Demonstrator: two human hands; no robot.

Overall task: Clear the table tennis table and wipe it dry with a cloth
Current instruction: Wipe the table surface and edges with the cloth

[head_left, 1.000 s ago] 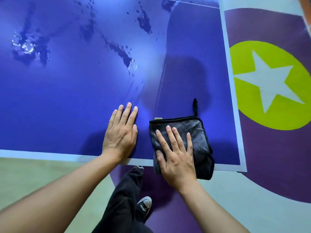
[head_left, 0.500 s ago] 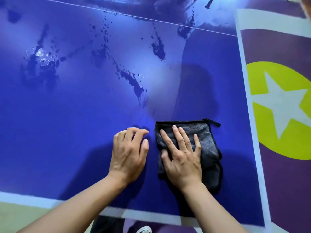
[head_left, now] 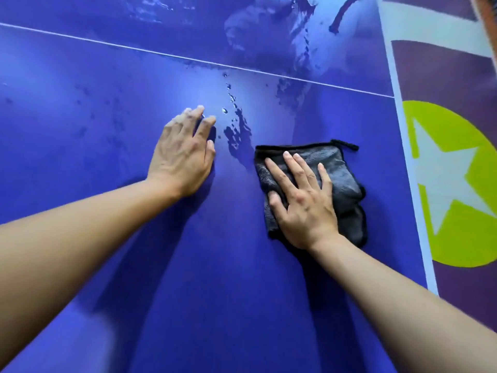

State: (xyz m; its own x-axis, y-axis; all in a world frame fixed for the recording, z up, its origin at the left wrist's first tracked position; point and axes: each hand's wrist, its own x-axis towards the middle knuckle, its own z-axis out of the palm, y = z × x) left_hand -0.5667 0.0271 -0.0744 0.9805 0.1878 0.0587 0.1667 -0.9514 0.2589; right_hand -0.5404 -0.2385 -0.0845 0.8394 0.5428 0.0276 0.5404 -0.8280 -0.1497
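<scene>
Blue ping-pong bench (head_left: 80,162), wet in patches, w/ purple floor (head_left: 457,65) and a green circle (head_left: 462,125) w/ a white star (head_left: 451,181) off past the right hand's pinky side.

Right hand (head_left: 304,208) lies flat on the dark grey cloth (head_left: 341,168), fingers straight and spread. It's pressing the cloth onto the bench, not gripping it. Cloth is folded approx square, mostly under and ahead of that palm, hang loop (head_left: 347,144) at the far pinky-side corner. Left hand (head_left: 180,160) is palm-down on bare bench, holding nothing, fingers a bit bent. Tips are blurry so can't say more.

Key thing imo: the nearest puddle (head_left: 238,133) sits ahead and to the thumb side of the right hand, in the gap between both hands. Its near end is just beside the cloth's far thumb-side corner, can't tell if touching. Long axis runs away from the person, trailing off in droplets (head_left: 228,98) toward the white line (head_left: 107,44). So the next swipe prob needs to go forward and a bit inward, along the streak rather than across it. Right hand has the cloth so it's the obvious one, tho the left fingertips are just as near the water. More wet patches (head_left: 269,39) beyond the line, so plenty left to dry.
</scene>
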